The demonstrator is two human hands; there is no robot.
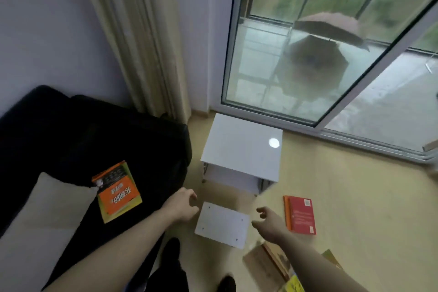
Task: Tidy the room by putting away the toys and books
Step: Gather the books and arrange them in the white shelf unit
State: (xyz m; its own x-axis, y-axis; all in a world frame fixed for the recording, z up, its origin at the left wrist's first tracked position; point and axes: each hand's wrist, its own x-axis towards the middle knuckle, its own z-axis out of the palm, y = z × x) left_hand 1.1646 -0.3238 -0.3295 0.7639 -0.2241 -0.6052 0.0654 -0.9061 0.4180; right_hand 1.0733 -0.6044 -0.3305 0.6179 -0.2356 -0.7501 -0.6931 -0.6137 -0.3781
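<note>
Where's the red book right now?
In the head view, the red book lies flat on the floor at right, just beyond the right hand, right of the white panel and near the white table.

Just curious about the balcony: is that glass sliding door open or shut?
Open. The sliding door panel runs slantwise, and right of its frame the wet balcony floor shows directly, without glass.

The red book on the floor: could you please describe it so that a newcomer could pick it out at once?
Start at the white side table by the glass door. On the bare floor just in front of it and to the right lies the red book, flat, beside the open right hand. Unlike the orange and yellow book on the black sofa, it is plain red with an orange spine edge.
</note>
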